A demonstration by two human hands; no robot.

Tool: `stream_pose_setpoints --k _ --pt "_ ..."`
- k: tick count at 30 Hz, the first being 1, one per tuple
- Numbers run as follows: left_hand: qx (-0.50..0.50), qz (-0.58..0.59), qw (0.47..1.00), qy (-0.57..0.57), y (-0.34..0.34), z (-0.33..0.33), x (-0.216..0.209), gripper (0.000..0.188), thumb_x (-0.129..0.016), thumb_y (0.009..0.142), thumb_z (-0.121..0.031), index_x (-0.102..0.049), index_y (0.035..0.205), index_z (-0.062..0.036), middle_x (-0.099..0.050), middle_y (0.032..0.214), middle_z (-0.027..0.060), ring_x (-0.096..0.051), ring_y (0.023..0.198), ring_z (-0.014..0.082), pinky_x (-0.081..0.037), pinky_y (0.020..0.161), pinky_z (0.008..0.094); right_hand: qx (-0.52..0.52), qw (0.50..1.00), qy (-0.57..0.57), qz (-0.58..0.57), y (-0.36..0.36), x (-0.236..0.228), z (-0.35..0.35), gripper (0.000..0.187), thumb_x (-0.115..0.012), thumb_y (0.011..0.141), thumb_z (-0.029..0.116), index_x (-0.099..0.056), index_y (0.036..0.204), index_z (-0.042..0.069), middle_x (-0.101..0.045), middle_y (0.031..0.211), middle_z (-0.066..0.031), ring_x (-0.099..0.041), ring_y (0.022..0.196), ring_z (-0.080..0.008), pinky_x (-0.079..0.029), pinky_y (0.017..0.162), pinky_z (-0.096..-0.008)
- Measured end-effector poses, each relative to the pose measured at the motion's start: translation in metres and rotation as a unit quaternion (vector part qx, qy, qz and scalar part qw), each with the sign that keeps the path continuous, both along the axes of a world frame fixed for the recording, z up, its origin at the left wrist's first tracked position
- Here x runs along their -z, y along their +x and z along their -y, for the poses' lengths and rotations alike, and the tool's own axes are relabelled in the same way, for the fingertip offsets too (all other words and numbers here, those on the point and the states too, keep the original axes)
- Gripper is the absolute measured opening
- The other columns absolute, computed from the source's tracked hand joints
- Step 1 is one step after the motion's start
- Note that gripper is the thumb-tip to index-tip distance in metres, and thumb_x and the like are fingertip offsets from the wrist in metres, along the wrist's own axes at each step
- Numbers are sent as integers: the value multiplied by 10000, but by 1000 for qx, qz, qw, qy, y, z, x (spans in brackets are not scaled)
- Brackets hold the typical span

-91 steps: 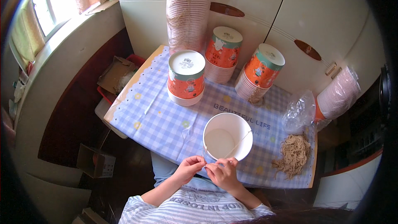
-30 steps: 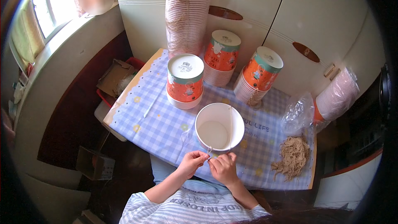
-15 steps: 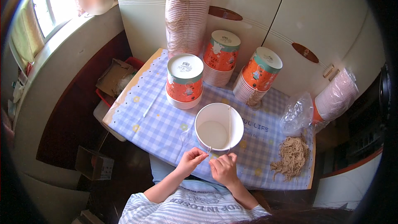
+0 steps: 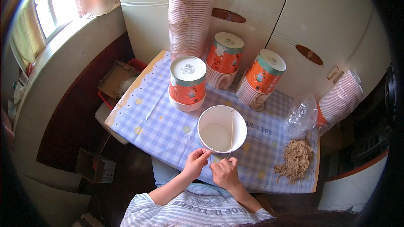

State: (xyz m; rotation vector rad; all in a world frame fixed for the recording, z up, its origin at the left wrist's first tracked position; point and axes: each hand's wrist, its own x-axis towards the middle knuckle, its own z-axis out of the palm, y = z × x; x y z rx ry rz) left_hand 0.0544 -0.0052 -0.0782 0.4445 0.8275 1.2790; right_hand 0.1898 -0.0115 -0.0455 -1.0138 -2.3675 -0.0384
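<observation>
A white paper bucket (image 4: 209, 120) stands upright, its open mouth facing up, at the table's near edge. A thin beige string (image 4: 232, 130) runs across that mouth from the far right rim to the near side. My left hand (image 4: 196, 163) pinches string close to the near rim, fingertips by a small loop or knot there. Just right of it, my right hand (image 4: 226, 172) is closed on the string below the rim, knuckles up. The exact path of the string between my fingers is too fine to make out.
Upside-down orange and green paper bucket stacks (image 4: 188, 84) stand beyond the bucket, beside a tall wrapped stack (image 4: 190, 21). A heap of beige strings (image 4: 296, 159) lies at right, near a clear plastic bag (image 4: 301, 117) and a tilted wrapped stack (image 4: 343, 94). A checked tablecloth (image 4: 168, 130) covers the table.
My left fingertips have moved slightly up to the bucket's near rim. My right hand has shifted a little left and down, still on the string. The bucket stays in place.
</observation>
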Motion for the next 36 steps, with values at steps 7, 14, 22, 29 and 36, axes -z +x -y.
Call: stream_pose_setpoints --k 7,14,22,29,36 --pt "-29 2 1000 0 2 -7 -1 92 -563 837 -134 -535 793 -58 -498 686 -37 -397 545 30 -313 479 172 -17 1000 14 13 -1 0 3 61 -546 661 134 -500 629 159 -461 569 47 -473 631 -119 -304 691 -357" --pt "-92 -150 982 71 9 -9 0 93 -576 823 -101 -528 768 -45 -504 697 -23 -400 573 25 -335 499 178 -36 998 4 45 -1 -2 3 59 -546 648 133 -496 625 153 -461 570 38 -476 635 -132 -314 685 -371" --pt "-171 -371 895 180 7 -12 -3 109 -596 793 -58 -524 738 2 -475 688 39 -468 532 59 -386 469 203 -43 998 7 52 -3 0 1 54 -528 656 121 -496 623 151 -463 571 31 -479 635 -129 -306 702 -365" --pt "-150 -393 886 193 1 -12 -1 101 -613 772 -48 -531 732 -5 -484 673 48 -469 540 77 -390 482 213 -32 999 6 32 0 -3 2 70 -587 675 147 -535 627 150 -480 563 33 -480 615 -125 -300 689 -360" --pt "-175 -494 817 239 -28 -20 -17 136 -642 706 -21 -554 809 -35 -509 724 71 -475 615 155 -399 548 260 34 999 6 16 23 -8 -6 127 -645 694 232 -567 709 133 -503 595 19 -480 628 -148 -308 689 -361"
